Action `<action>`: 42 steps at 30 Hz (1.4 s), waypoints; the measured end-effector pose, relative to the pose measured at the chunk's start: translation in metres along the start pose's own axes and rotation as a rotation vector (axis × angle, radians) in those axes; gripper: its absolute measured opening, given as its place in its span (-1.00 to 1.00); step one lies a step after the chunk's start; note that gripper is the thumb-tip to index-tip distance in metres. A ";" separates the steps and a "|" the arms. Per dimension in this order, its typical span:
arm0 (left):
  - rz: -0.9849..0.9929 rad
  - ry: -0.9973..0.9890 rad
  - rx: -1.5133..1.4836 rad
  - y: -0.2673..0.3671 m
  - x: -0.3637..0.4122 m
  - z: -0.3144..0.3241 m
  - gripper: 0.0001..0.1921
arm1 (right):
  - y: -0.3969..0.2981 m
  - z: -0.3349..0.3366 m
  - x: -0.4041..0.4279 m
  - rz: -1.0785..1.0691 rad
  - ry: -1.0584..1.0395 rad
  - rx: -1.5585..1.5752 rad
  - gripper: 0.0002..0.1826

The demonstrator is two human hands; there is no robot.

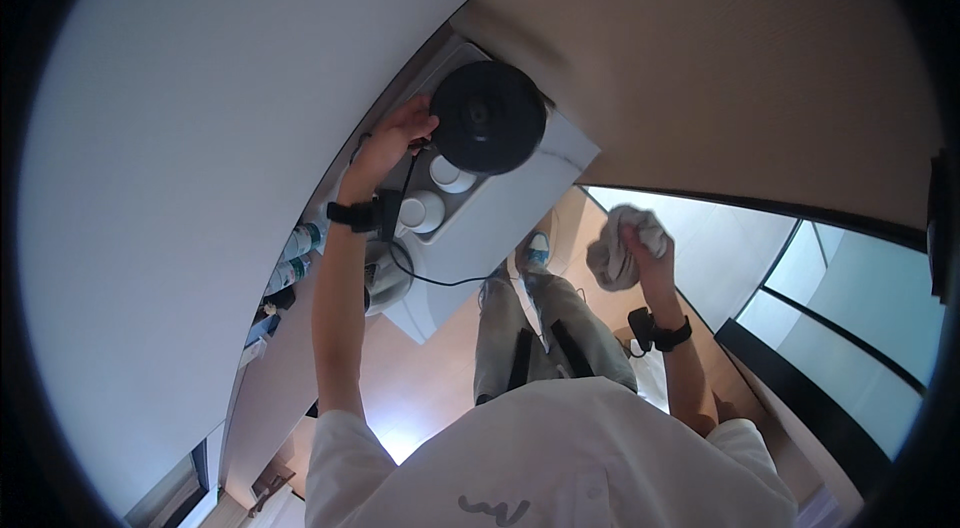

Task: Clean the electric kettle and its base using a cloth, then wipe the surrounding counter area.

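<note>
My left hand [405,127] holds the left rim of a round black disc [487,118] with a small central fitting, perhaps an appliance base. The disc overlaps the view of a grey tray [459,216]. Two white cups [451,175] [421,211] are in the tray, just below the disc in view. A thin black cable [439,282] runs from near my left fingers, past the cups and over the marble-patterned top. My right hand [643,250] grips a crumpled grey cloth [619,247] out to the right, above the floor.
A rounded glossy vessel [390,277] stands near the marble-patterned top's [427,310] lower left. Plastic bottles [296,258] are beyond it at the left. A large pale panel [187,153] fills the left side, and a brown wall [697,63] rises behind the tray. Glass panels [847,288] are at right.
</note>
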State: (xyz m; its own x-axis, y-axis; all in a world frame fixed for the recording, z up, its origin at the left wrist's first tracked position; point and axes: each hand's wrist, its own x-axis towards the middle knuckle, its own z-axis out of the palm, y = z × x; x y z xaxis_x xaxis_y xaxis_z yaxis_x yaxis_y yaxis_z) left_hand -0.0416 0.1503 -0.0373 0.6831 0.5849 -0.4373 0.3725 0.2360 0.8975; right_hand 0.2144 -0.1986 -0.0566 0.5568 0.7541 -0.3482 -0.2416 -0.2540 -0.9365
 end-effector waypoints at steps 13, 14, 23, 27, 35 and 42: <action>0.191 0.049 -0.155 0.075 -0.082 0.088 -0.77 | -0.149 0.042 -0.001 -0.349 -0.241 0.197 -0.23; 0.100 0.022 -0.049 0.080 -0.086 0.087 -0.69 | -0.145 0.043 0.002 -0.399 -0.205 0.125 -0.26; 0.400 -0.057 -0.026 0.053 -0.078 0.135 -0.71 | -0.143 0.061 0.000 -0.442 0.158 -0.105 -0.36; 0.534 0.046 0.049 0.053 -0.082 0.148 -0.71 | -0.148 0.062 0.005 -0.489 0.304 -0.227 -0.35; 0.516 0.031 0.101 0.077 -0.087 0.165 -0.59 | -0.158 0.056 0.007 -0.319 0.394 -0.008 -0.47; 0.429 0.108 -0.087 0.079 -0.105 0.169 -0.57 | -0.144 0.043 -0.027 -0.697 0.056 -0.397 -0.21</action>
State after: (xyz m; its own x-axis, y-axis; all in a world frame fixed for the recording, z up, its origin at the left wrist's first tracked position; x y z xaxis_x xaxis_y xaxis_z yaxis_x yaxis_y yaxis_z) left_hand 0.0223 -0.0235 0.0704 0.6928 0.7208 -0.0201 0.0121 0.0162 0.9998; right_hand 0.2003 -0.1565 0.0892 0.5169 0.7898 0.3302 0.4711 0.0596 -0.8801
